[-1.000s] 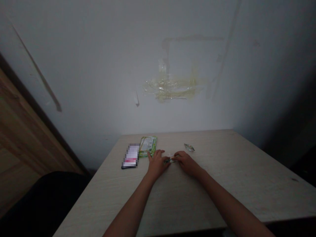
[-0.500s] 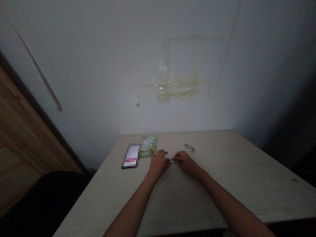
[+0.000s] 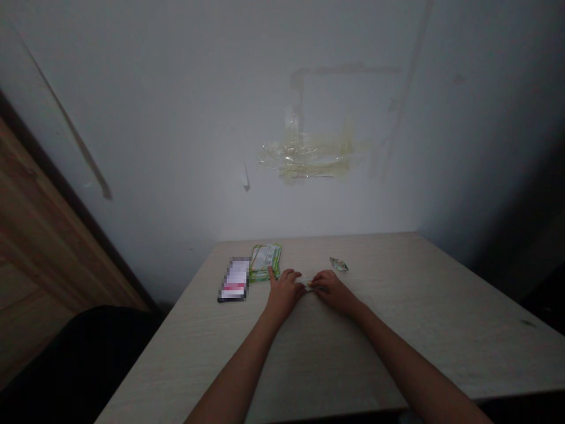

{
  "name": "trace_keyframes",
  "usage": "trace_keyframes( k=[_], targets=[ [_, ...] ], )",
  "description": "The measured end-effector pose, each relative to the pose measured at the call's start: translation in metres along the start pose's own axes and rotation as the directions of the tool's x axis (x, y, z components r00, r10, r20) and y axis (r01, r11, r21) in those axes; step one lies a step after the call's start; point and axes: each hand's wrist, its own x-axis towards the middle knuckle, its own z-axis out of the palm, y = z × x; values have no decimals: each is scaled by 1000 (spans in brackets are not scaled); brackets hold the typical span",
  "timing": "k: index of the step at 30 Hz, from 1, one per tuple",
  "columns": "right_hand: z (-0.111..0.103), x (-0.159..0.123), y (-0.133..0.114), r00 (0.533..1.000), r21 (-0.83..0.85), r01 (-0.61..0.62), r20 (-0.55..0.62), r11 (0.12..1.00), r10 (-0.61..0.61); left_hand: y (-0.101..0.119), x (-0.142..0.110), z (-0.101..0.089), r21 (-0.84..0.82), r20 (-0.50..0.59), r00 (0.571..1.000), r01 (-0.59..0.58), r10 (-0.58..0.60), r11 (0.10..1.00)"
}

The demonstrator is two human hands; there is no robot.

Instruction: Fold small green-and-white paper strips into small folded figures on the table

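Note:
Between my hands a small folded packet (image 3: 308, 284), whitish with a little green, lies low on the table; most of it is hidden by my fingers. My left hand (image 3: 285, 291) pinches its left end with thumb and forefinger, while the other fingers are spread toward the stack. At the right end, the fingertips of my right hand (image 3: 329, 288) are pressed together on it. Beyond my left hand lies a stack of green-and-white packets (image 3: 265, 259). A small folded packet of similar colours (image 3: 339, 264) rests behind my right hand.
A phone (image 3: 235, 281) with a blurred lit screen lies left of the stack. The pale wooden table (image 3: 424, 306) meets a wall (image 3: 176, 118) with old tape (image 3: 309, 156) on it. A dark rounded shape (image 3: 79, 359) and wooden boards (image 3: 26, 235) stand at the left.
My left hand has shifted slightly to the right, closer to my right hand, and less of the packet shows between them. The stack, the phone and the other packet have stayed put.

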Motion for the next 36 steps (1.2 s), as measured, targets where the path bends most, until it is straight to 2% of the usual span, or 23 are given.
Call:
trace_keyframes(
  k=[16,25,36],
  targets=[
    [-6,5,-11,995,-22,-90,34,996,90,-3,0,1,-114,31,995,95,-92,989],
    [-3,5,-12,991,0,-132,2,991,132,-2,0,-1,-133,69,990,128,-120,983],
    [1,6,-11,988,-86,-149,-42,985,146,-3,1,1,-191,88,985,162,-148,968]
  ],
)
